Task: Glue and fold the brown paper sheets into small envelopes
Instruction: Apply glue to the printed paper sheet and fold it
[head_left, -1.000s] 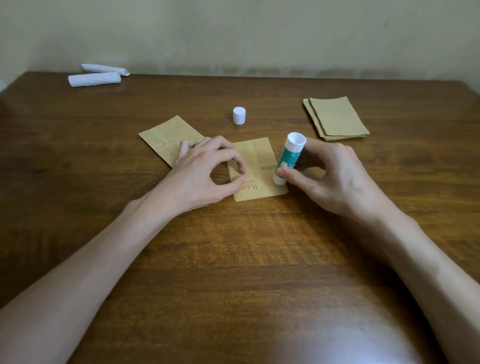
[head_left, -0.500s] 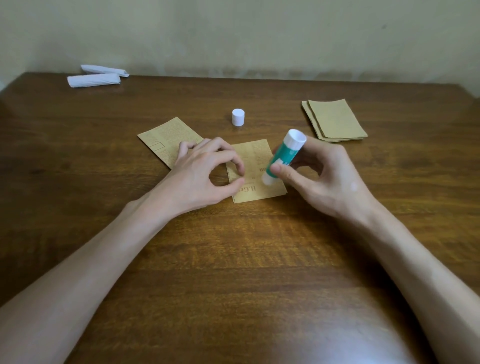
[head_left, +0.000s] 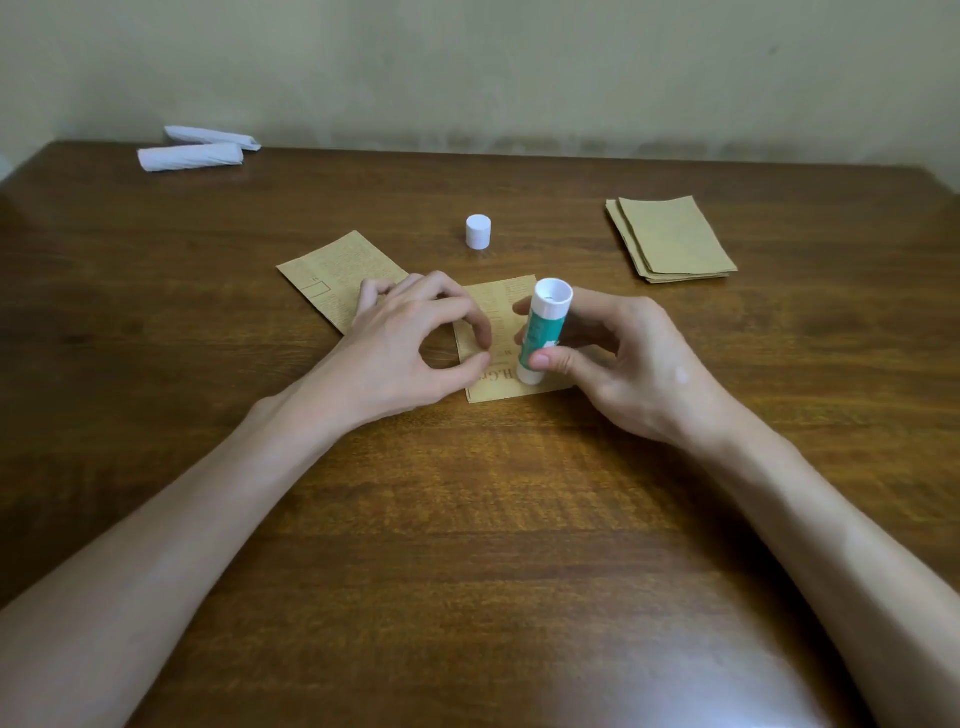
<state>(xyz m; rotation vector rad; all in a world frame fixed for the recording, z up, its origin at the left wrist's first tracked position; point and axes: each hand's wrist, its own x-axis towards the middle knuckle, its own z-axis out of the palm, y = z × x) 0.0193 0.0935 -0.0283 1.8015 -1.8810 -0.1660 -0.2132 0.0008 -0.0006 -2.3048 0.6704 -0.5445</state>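
A brown printed paper sheet (head_left: 506, 312) lies flat on the table in front of me. My left hand (head_left: 410, 348) presses its left edge down with the tips of thumb and index finger, the fingers arched. My right hand (head_left: 623, 364) grips a green and white glue stick (head_left: 543, 332), nearly upright, its lower end on the sheet's near right part. The stick's white cap (head_left: 478, 231) stands alone behind the sheet. A second printed brown sheet (head_left: 337, 275) lies to the left, partly under my left hand.
A stack of plain brown sheets (head_left: 675, 239) lies at the back right. Two white rolled papers (head_left: 192, 156) rest at the far left corner by the wall. The wooden table (head_left: 467, 519) spreads wide toward me.
My right hand slid the glue stick from the sheet's right edge leftward and then toward me, and stood it more upright. My left hand stayed on the sheet's left edge.
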